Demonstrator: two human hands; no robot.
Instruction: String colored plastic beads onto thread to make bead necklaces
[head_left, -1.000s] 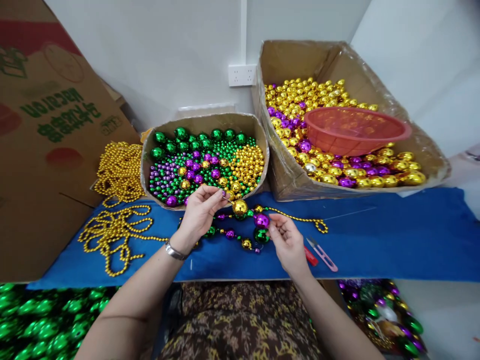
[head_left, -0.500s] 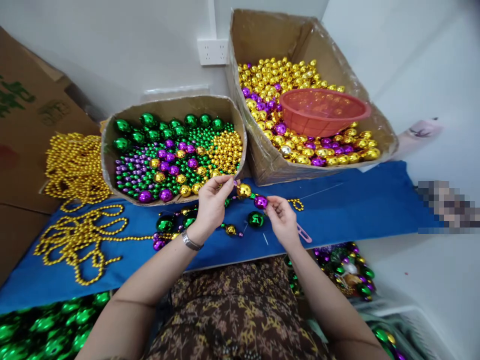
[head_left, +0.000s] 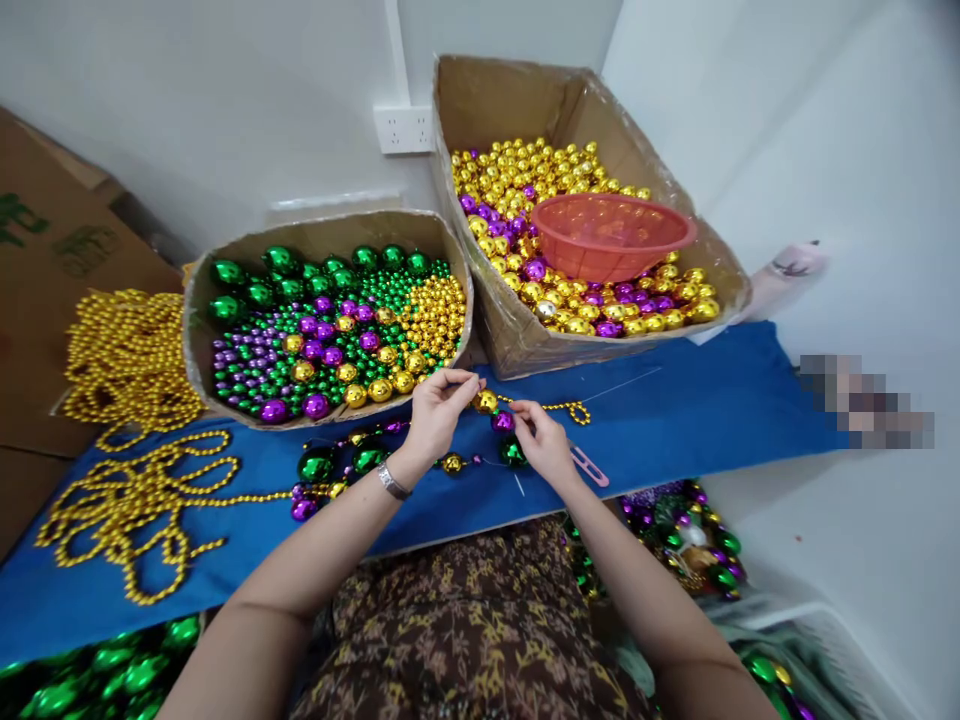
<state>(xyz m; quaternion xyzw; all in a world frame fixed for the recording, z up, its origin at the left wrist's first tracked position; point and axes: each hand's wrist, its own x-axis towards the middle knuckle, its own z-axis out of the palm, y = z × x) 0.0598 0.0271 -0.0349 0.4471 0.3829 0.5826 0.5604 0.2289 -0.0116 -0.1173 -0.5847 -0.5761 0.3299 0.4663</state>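
My left hand (head_left: 439, 415) pinches a strand of shiny beads at its upper end, close to a large gold bead (head_left: 486, 401). Below that bead on the strand hang a purple bead (head_left: 502, 422) and a big green bead (head_left: 513, 453). My right hand (head_left: 543, 443) has its fingers closed at the strand beside the purple bead; its exact grip is partly hidden. More strung beads, with large green balls (head_left: 316, 464) and a gold ball (head_left: 452, 463), lie on the blue cloth (head_left: 675, 410) left of and below my left hand.
A cardboard box (head_left: 196, 350) of loose green, purple and gold beads stands behind my hands. Right of it, a taller box (head_left: 517, 345) of gold and purple beads holds a red basket (head_left: 611, 245). Gold bead chains (head_left: 135, 505) lie at left; a pink clip (head_left: 590, 466) lies by my right wrist.
My right fingers have shifted from the purple bead toward the gold one, closer to my left hand. The purple and green beads now hang nearly beneath the gold bead. The whole view has shifted slightly.
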